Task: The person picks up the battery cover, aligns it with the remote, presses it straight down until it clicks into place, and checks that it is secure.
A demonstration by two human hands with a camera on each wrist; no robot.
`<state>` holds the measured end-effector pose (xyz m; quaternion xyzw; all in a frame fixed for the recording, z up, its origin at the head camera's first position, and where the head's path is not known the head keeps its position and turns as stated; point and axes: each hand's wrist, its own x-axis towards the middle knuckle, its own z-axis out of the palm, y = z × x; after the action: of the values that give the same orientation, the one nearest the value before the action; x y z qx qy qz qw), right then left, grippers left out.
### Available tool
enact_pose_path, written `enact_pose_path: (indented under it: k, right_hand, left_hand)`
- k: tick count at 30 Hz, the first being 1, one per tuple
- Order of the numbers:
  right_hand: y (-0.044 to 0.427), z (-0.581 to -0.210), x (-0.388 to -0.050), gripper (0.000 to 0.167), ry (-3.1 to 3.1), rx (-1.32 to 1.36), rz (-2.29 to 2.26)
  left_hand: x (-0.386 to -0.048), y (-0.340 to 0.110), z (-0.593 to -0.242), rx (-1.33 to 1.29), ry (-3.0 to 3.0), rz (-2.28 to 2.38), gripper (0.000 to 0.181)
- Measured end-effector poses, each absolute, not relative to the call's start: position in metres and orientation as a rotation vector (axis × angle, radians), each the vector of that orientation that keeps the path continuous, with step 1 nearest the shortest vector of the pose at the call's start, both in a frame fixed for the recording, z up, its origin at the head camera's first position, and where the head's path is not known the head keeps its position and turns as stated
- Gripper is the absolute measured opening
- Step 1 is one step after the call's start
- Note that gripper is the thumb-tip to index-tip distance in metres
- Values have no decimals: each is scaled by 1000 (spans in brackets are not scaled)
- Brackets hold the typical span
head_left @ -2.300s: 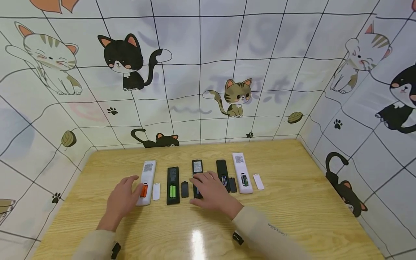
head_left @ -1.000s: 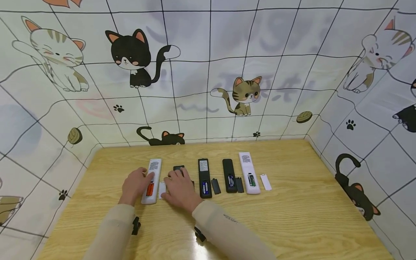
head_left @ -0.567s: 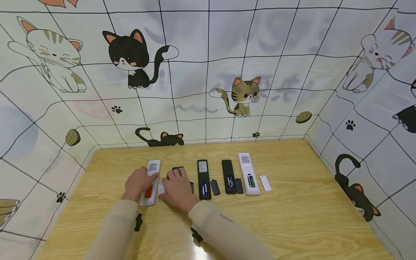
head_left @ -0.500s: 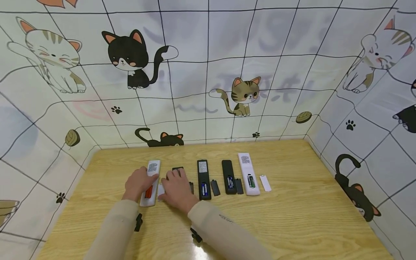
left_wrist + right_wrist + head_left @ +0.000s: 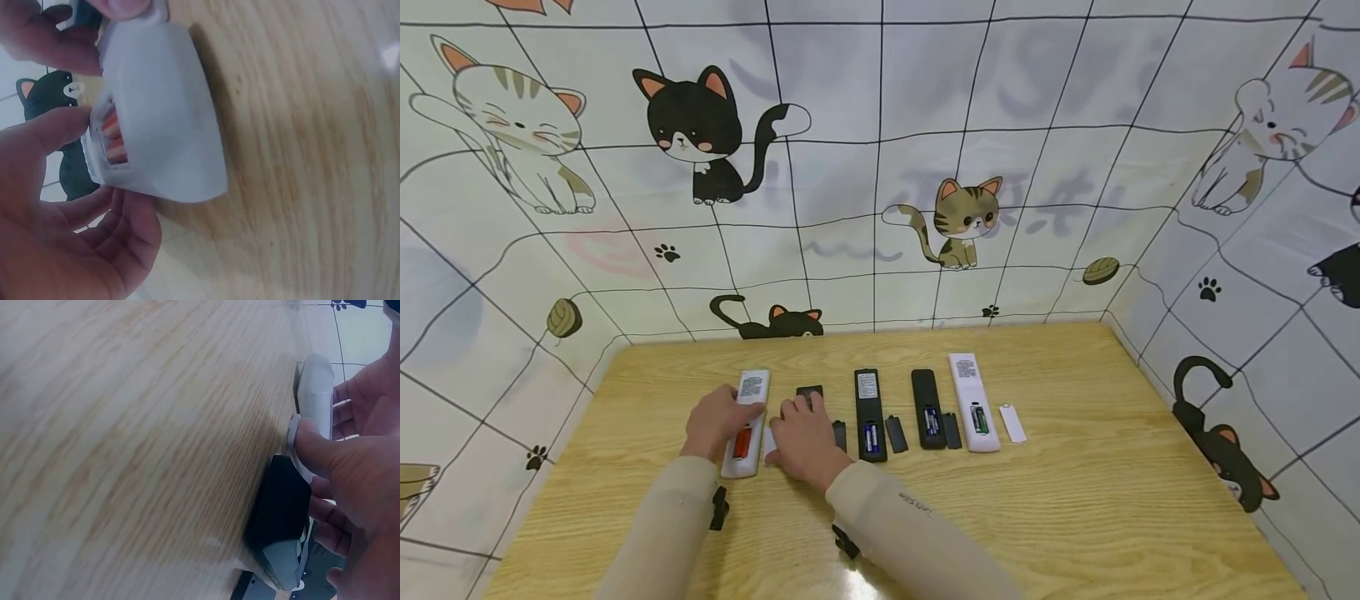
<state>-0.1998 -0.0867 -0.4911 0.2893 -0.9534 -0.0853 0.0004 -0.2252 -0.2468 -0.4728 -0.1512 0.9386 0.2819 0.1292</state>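
Toward the table's [image 5: 1075, 500] far left corner, left hand [image 5: 713, 422] grips the white remote [image 5: 756, 427], thumb and curled fingers on opposite sides; orange batteries [image 5: 742, 442] sit exposed. Just right, right hand [image 5: 802, 439] appears to pinch the loose white cover [image 5: 769, 442] between thumb and bent fingers, partly over the black remote [image 5: 809, 390].

Next to that: a black cover [image 5: 839, 435]. Toward right edge: two more black remotes [image 5: 870, 408], dark covers, then second white remote [image 5: 968, 383] with its cover [image 5: 1012, 423].

Possible trouble: thin cover could slip from a weak pinch; crowded right fingers could nudge the black remote. Left wrist view shows fingers against the remote's side, hidden from head; right wrist view, thumb on cover. Only head shows the whole row.
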Motion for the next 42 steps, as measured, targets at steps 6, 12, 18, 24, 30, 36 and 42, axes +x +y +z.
enact_pose_path:
  k: [6,12,18,24,30,36,42]
  right_hand:
    - [-85,-491,-199,62,-2994,881,-246]
    - [-82,-490,-198,61,-2980,845,-138]
    - [-82,-489,-196,44,-2962,834,1]
    - [-76,-483,-195,26,-2996,845,253]
    - [-57,-471,-191,21,-2943,834,525]
    - [-33,-458,-187,20,-2845,879,652]
    - [-9,-447,-186,22,-2830,900,617]
  left_hand:
    - [-225,-245,-471,-398,2692,936,59]
    - [-228,-247,-473,-385,2693,937,61]
    - [-227,-255,-474,-368,2678,1013,61]
    - [-224,-263,-477,-375,2567,1194,61]
    - [-219,-264,-470,-356,2500,1326,60]
    - [-211,-258,-464,-298,2464,1401,60]
    - [-202,-244,-459,-235,2388,1544,53]
